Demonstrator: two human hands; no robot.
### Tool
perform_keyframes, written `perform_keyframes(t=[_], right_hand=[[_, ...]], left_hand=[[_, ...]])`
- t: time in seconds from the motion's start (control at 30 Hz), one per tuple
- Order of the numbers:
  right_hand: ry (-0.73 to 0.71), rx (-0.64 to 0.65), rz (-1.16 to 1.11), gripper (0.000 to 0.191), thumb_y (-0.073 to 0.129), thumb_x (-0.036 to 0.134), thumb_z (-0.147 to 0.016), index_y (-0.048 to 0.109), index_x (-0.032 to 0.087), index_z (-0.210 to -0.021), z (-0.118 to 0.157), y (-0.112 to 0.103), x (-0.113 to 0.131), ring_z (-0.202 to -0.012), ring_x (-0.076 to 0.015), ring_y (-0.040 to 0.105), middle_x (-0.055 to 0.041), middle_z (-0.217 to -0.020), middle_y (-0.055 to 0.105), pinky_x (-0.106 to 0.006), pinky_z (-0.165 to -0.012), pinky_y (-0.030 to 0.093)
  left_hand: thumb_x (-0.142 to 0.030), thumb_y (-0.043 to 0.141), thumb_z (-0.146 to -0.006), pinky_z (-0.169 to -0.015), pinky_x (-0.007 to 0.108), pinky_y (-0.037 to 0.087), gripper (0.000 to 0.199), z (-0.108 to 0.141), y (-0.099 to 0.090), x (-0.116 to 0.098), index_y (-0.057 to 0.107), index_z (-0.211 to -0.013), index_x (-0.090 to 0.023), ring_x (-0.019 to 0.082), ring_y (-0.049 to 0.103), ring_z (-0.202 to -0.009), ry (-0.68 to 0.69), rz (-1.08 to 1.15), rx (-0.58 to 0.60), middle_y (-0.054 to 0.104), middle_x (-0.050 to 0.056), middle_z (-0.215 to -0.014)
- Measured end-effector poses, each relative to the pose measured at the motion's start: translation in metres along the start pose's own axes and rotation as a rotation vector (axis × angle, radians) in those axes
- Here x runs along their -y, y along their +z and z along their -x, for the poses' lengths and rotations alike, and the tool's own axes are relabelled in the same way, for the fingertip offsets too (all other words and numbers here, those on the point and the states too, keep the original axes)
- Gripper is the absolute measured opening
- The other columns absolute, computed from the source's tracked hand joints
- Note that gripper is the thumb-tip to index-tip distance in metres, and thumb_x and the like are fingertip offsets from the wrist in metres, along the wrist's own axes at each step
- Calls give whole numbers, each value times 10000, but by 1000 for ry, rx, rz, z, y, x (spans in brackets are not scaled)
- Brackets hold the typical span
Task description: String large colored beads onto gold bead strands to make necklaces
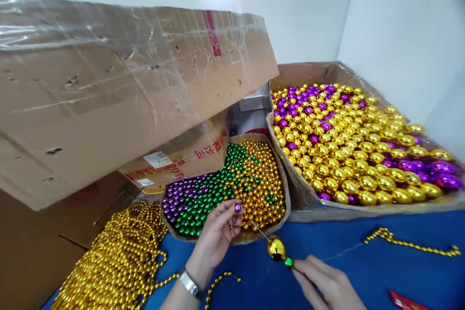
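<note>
My left hand [218, 232], with a metal band at its wrist, pinches a small purple bead [237, 208] above the bead-filled container. My right hand [325, 283] has its fingers closed by a small green bead [288, 262]. A thin needle [257, 229] runs from there through the green bead and a large gold ball [276, 248]. Its tip points up and left toward my left hand. The part inside the right fingers is hidden. Below both hands the container's rim [286, 213] surrounds small purple, green and gold beads [256, 179].
A big cardboard box [127, 87] overhangs from the left. Heaped gold bead strands [116, 256] lie below it. At right stands a box of large gold and purple balls [363, 155]. A gold bead string [410, 242] and a red packet [403, 300] lie on the blue table [348, 232].
</note>
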State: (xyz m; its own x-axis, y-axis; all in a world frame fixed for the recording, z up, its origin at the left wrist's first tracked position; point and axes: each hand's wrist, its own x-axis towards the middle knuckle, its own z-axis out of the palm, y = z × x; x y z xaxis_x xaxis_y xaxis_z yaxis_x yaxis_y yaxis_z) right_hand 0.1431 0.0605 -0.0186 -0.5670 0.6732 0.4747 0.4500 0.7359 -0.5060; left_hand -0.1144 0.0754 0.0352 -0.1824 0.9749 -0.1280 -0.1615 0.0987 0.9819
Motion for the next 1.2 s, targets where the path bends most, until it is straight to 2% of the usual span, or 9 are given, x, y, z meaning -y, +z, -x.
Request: perform_keyframes(t=[0.07, 0.1, 0.27, 0.57, 1.03, 1.2], right_hand=[[37, 44, -31, 240, 383, 230, -927, 620, 198, -905, 0, -1, 2, -599, -152, 635, -36, -670, 617, -222, -612, 521], [53, 67, -43, 240, 377, 219, -926, 615, 197, -906, 0, -1, 3, -627, -157, 637, -41, -689, 616, -228, -621, 516], [82, 160, -46, 245, 352, 186, -926, 596, 196, -902, 4, -1, 0, -679, -166, 624, -48, -730, 605, -254, -640, 492], [84, 180, -14, 275, 324, 176, -932, 596, 188, -891, 6, -1, 0, -649, -164, 613, -47, -730, 594, -254, -608, 470], [102, 168, 34, 275, 323, 181, -934, 596, 194, -911, 13, -3, -6, -632, -147, 607, -42, -721, 590, -225, -591, 460], [156, 175, -23, 264, 332, 185, -928, 593, 204, -892, 11, -6, -4, -650, -148, 621, -39, -729, 605, -227, -609, 465]], left_hand=[[-290, 657, -781, -514, 176, 414, 229, 9, 9, 2, 612, -969, -168, 81, 558, -626, -95, 304, 58, 617, 34, -848], [-272, 659, -783, -510, 171, 409, 200, 12, 12, 3, 611, -946, -167, 78, 554, -626, -118, 360, 69, 613, 28, -834], [-241, 635, -807, -518, 175, 416, 162, 18, 20, 4, 604, -931, -140, 79, 550, -615, -174, 425, 79, 620, 38, -801], [-270, 659, -786, -520, 185, 444, 192, 24, 25, 10, 602, -916, -140, 93, 570, -604, -185, 425, 35, 646, 57, -804], [-294, 655, -785, -549, 208, 476, 196, 24, 34, 10, 628, -883, -126, 114, 583, -627, -154, 348, 41, 660, 82, -804], [-328, 654, -780, -625, 243, 489, 209, 28, 41, 13, 656, -901, -157, 143, 582, -703, -83, 171, 49, 648, 67, -823]])
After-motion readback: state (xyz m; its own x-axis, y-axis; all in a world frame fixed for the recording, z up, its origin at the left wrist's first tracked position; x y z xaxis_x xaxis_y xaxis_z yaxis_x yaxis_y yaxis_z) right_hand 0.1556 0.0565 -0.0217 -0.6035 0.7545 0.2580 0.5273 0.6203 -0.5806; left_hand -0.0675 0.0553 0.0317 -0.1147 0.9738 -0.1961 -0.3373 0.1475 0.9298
